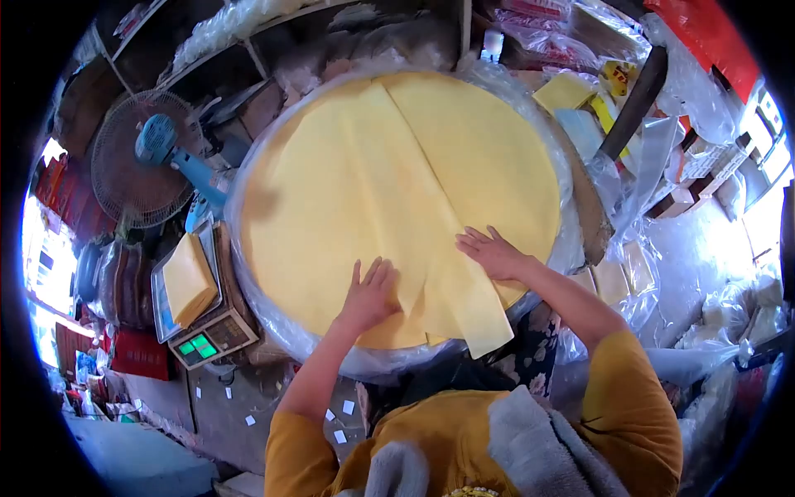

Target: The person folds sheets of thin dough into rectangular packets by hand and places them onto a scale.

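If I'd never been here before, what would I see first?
Probably the huge round yellow sheet in the middle, with the person's left hand and right hand on it. Next, maybe the blue fan at the picture's left, and below it the scale with its glowing green display.

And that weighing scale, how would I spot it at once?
Find the big round spread of yellow sheets mid-picture. Just left, below the blue fan, sits the weighing scale, bearing a folded yellow stack; its glowing green display sets it apart from its neighbours.
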Demonstrator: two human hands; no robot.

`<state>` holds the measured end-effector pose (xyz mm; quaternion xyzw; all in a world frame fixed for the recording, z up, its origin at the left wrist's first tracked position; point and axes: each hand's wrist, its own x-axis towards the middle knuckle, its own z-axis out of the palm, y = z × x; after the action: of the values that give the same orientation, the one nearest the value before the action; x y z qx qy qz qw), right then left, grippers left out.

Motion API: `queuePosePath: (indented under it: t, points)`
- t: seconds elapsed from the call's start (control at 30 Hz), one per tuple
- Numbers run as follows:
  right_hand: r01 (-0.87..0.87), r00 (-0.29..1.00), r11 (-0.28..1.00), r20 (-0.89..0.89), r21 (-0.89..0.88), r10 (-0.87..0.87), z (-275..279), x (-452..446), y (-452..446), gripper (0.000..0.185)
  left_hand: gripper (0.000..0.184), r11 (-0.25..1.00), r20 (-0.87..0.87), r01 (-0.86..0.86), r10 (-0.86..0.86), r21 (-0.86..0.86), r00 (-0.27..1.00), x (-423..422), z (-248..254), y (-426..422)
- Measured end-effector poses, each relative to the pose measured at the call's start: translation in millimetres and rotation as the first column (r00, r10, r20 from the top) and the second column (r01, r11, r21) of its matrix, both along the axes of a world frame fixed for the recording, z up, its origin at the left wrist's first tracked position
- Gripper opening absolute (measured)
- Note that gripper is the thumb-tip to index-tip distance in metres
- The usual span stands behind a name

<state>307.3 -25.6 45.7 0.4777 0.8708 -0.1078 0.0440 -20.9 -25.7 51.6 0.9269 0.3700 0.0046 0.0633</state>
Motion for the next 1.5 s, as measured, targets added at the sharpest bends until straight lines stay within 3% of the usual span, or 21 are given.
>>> queuePosePath:
  t: [0.07,0.13,0.27,0.33,0.37,0.43,0.47,0.57,0.6,0.7,0.8,0.9,1.0,1.1,1.3,1.5]
  points:
    - [-0.051,0.999,0.997,0.009,-0.062,0.051,16,6,4,0.064,0.061,0.992,-0.006,0.103,-0.102,0.072,0.995,7,0,0]
    - [-0.156,0.987,0.981,-0.041,-0.111,0.153,15,12,12,0.06,0.048,0.981,0.12,0.129,-0.147,0.143,0.982,4,-19,5]
    - [-0.156,0.96,0.978,-0.253,-0.142,0.117,-3,19,16,0.046,0.035,0.981,0.348,0.077,-0.136,0.177,0.927,0,-42,21]
    - [-0.094,0.945,0.992,-0.321,-0.082,0.063,-14,18,16,0.041,0.029,0.997,0.627,-0.012,0.061,-0.082,0.777,2,-48,21]
    - [-0.028,0.874,0.981,-0.482,-0.193,-0.07,-18,22,13,0.037,0.026,0.976,0.723,-0.025,0.179,-0.218,0.668,3,-49,20]
    - [0.028,0.622,0.898,-0.696,-0.44,-0.36,-14,21,1,0.03,0.023,0.89,0.623,-0.245,0.446,-0.384,0.643,12,-42,20]
    - [0.367,0.644,0.886,-0.61,-0.283,-0.462,-24,3,-9,0.031,0.021,0.811,0.549,-0.358,0.579,-0.462,0.603,14,-41,16]
    - [0.436,0.419,0.714,-0.578,-0.548,-0.7,-9,-7,-28,0.039,0.021,0.831,0.639,-0.376,0.556,-0.41,0.532,16,-61,11]
    - [0.411,0.364,0.711,-0.613,-0.57,-0.702,-30,-2,-28,0.048,0.022,0.81,0.613,-0.379,0.586,-0.447,0.53,18,-56,7]
    - [0.583,0.339,0.608,-0.519,-0.539,-0.785,-22,-11,-39,0.06,0.024,0.769,0.569,-0.383,0.637,-0.511,0.52,23,-43,-4]
    - [0.697,0.309,0.59,-0.572,-0.407,-0.76,-11,-29,-38,0.064,0.024,0.765,0.565,-0.412,0.644,-0.495,0.516,26,-50,-4]
    - [0.776,0.416,0.603,-0.566,-0.187,-0.711,-20,-42,-32,0.057,0.025,0.764,0.56,-0.435,0.645,-0.477,0.519,26,-52,-7]
    - [0.761,0.327,0.559,-0.55,-0.329,-0.768,-24,-40,-24,0.048,0.025,0.767,0.583,-0.42,0.642,-0.486,0.498,28,-55,-6]
    - [0.758,0.428,0.569,-0.413,-0.319,-0.803,-28,-35,-13,0.042,0.026,0.748,0.542,-0.437,0.664,-0.5,0.516,27,-51,-7]
    - [0.848,0.383,0.515,-0.524,-0.128,-0.761,-12,-48,7,0.038,0.029,0.738,0.525,-0.441,0.674,-0.511,0.521,28,-48,-7]
    - [0.844,0.427,0.529,-0.492,-0.084,-0.759,-26,-50,29,0.027,0.027,0.722,0.517,-0.428,0.689,-0.543,0.507,30,-43,-8]
